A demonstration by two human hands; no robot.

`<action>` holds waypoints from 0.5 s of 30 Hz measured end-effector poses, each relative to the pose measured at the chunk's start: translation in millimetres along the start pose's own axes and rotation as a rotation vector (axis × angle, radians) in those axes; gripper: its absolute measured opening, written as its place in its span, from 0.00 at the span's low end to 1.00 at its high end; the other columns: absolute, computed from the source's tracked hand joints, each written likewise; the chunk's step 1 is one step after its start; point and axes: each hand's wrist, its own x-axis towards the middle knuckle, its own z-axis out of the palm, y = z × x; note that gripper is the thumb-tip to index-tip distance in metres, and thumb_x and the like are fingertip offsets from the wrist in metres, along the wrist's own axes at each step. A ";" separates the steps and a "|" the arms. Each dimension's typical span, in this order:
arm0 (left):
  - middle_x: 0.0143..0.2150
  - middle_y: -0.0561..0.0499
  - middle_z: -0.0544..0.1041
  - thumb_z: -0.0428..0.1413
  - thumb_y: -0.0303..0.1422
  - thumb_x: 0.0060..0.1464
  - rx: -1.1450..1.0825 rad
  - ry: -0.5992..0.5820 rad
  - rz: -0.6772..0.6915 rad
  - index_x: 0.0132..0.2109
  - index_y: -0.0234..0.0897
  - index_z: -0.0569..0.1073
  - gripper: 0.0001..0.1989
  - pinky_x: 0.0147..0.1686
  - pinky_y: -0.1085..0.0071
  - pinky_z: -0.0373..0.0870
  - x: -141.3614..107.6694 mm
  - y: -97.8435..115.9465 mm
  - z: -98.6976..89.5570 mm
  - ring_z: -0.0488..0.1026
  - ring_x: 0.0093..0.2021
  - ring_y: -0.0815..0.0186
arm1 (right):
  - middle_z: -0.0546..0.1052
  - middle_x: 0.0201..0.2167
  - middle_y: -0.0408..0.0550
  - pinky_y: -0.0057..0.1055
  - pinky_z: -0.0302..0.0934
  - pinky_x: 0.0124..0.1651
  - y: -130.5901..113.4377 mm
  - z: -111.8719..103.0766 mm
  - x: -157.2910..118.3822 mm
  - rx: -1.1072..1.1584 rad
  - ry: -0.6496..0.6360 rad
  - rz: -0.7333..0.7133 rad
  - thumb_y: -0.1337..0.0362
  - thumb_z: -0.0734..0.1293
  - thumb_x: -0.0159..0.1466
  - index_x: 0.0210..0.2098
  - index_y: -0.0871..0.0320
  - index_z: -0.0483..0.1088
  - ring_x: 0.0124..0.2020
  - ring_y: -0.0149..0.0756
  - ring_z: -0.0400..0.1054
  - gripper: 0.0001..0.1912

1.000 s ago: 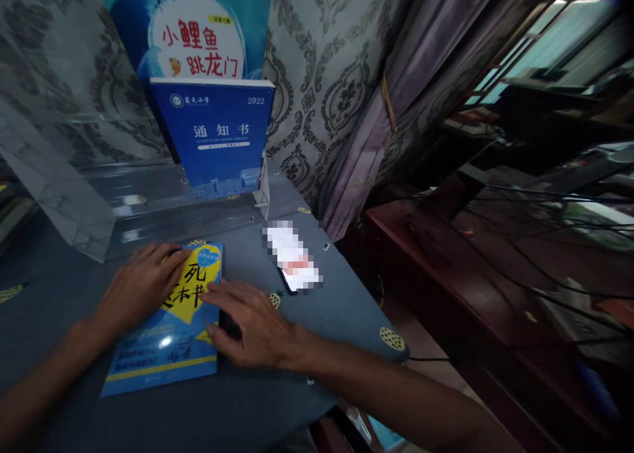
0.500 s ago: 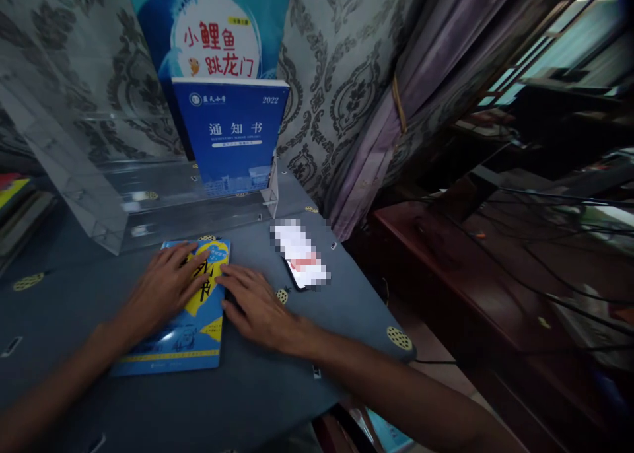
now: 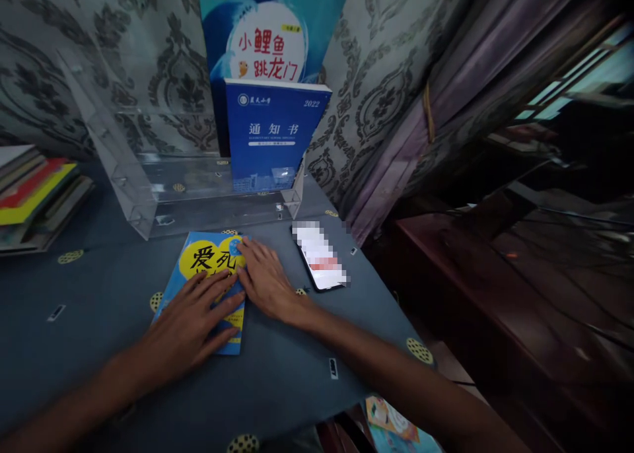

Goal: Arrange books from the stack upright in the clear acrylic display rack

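Observation:
A blue and yellow book (image 3: pixel 202 255) with Chinese lettering lies closed on the dark grey tablecloth (image 3: pixel 99 314). My left hand (image 3: pixel 198 314) rests palm down across the lower half of its cover, fingers spread, hiding part of the title and picture. At the upper right edge of the book, my right hand (image 3: pixel 270 278) has its fingers stretched out, with the fingertips touching the cover. To the right of that hand lies a phone (image 3: pixel 319 258) with a lit, blurred screen.
Behind the book stands a clear acrylic rack (image 3: pixel 133 195) holding a dark blue booklet (image 3: pixel 275 136) and a taller teal book (image 3: pixel 317 17). Stacked books (image 3: pixel 44 195) are at the left. Past the table's right edge are a reddish-brown desk (image 3: pixel 446 261) and cables.
The view has turned left, so the scene sits further right. My left hand has slid down the cover, uncovering the upper title. My right hand has moved up the book's right edge.

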 end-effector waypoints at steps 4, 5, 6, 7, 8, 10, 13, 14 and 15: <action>0.63 0.40 0.72 0.47 0.41 0.67 -0.003 0.082 -0.188 0.59 0.41 0.72 0.20 0.60 0.50 0.66 -2.0 -30.4 1.5 0.69 0.62 0.51 | 0.57 0.71 0.65 0.54 0.49 0.70 -3.3 4.3 -2.6 0.016 0.007 0.004 0.61 0.57 0.72 0.67 0.65 0.57 0.73 0.50 0.48 0.26; 0.64 0.37 0.70 0.46 0.43 0.67 0.023 0.113 -0.280 0.60 0.39 0.72 0.22 0.59 0.47 0.67 -3.7 -38.6 3.6 0.69 0.62 0.48 | 0.56 0.71 0.65 0.55 0.48 0.71 -4.5 4.9 -5.1 0.016 0.005 0.001 0.60 0.57 0.72 0.67 0.65 0.57 0.73 0.51 0.47 0.27; 0.65 0.34 0.69 0.46 0.45 0.66 0.045 0.128 -0.366 0.61 0.36 0.70 0.24 0.58 0.45 0.67 -5.5 -45.8 5.9 0.68 0.62 0.45 | 0.55 0.72 0.66 0.55 0.48 0.71 -6.2 5.1 -8.2 0.013 0.003 -0.001 0.60 0.58 0.72 0.67 0.65 0.57 0.74 0.51 0.46 0.27; 0.65 0.32 0.67 0.45 0.47 0.66 0.056 0.126 -0.437 0.62 0.34 0.68 0.27 0.57 0.43 0.66 -7.3 -51.5 8.1 0.67 0.63 0.43 | 0.54 0.72 0.66 0.56 0.47 0.71 -8.4 5.2 -11.7 0.010 -0.001 -0.007 0.59 0.58 0.72 0.67 0.65 0.56 0.74 0.52 0.45 0.27; 0.66 0.31 0.67 0.45 0.48 0.65 0.053 0.114 -0.488 0.64 0.33 0.66 0.29 0.58 0.42 0.66 -8.8 -55.7 9.9 0.66 0.64 0.41 | 0.53 0.72 0.66 0.57 0.46 0.71 -10.8 5.1 -15.3 0.006 -0.009 -0.017 0.59 0.59 0.72 0.67 0.64 0.56 0.74 0.53 0.43 0.28; 0.65 0.31 0.68 0.45 0.51 0.64 0.008 0.103 -0.528 0.65 0.31 0.64 0.32 0.59 0.41 0.63 -10.1 -59.4 11.2 0.63 0.66 0.40 | 0.51 0.72 0.68 0.58 0.45 0.72 -15.8 5.0 -22.3 -0.001 -0.036 -0.038 0.56 0.61 0.71 0.68 0.65 0.55 0.74 0.56 0.41 0.30; 0.63 0.33 0.71 0.47 0.52 0.62 -0.155 0.142 -0.571 0.64 0.32 0.64 0.34 0.62 0.42 0.62 -7.2 -58.0 6.2 0.65 0.65 0.41 | 0.49 0.72 0.71 0.59 0.45 0.72 -20.2 6.4 -29.5 -0.015 -0.073 -0.063 0.53 0.63 0.70 0.68 0.68 0.55 0.75 0.60 0.38 0.35; 0.62 0.35 0.72 0.49 0.52 0.61 -0.244 0.168 -0.596 0.64 0.33 0.64 0.33 0.61 0.43 0.63 -5.4 -57.1 3.2 0.67 0.64 0.43 | 0.49 0.72 0.71 0.60 0.45 0.72 -20.3 7.5 -30.7 -0.020 -0.072 -0.071 0.53 0.64 0.69 0.68 0.69 0.55 0.74 0.61 0.37 0.35; 0.61 0.37 0.73 0.51 0.51 0.60 -0.355 0.202 -0.622 0.63 0.34 0.65 0.32 0.61 0.45 0.65 -3.4 -56.5 0.1 0.68 0.63 0.44 | 0.48 0.73 0.71 0.60 0.45 0.72 -19.8 8.8 -31.4 -0.024 -0.066 -0.080 0.53 0.64 0.69 0.68 0.69 0.54 0.75 0.61 0.37 0.35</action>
